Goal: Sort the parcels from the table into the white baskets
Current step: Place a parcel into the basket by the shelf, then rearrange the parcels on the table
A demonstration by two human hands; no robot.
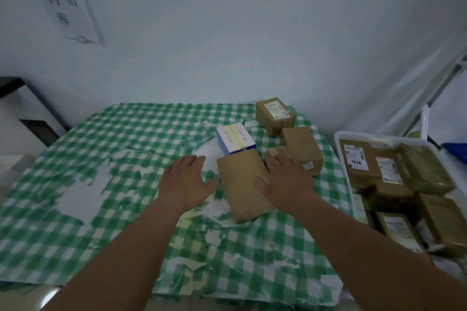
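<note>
Several parcels lie on the green checked table (pixel 75 149). The nearest is a long brown parcel (pixel 241 184); my left hand (pixel 185 180) hovers just left of it, fingers straight, holding nothing. My right hand (pixel 284 180) is spread over its right edge, fingertips reaching a small brown parcel (pixel 275 153) behind. A white and blue box (pixel 235 140) lies beyond the long parcel. Two more brown boxes sit further right: one upright (pixel 302 148) and one with a label at the far corner (pixel 274 115). The white basket (pixel 340 144) stands at the right, holding several brown parcels.
The tablecloth is worn with white patches at the left and front. A wall rises close behind the table, with a paper sign (pixel 64 0) at upper left. A dark shelf (pixel 30 113) stands at the left. White racking (pixel 427 118) stands behind the basket.
</note>
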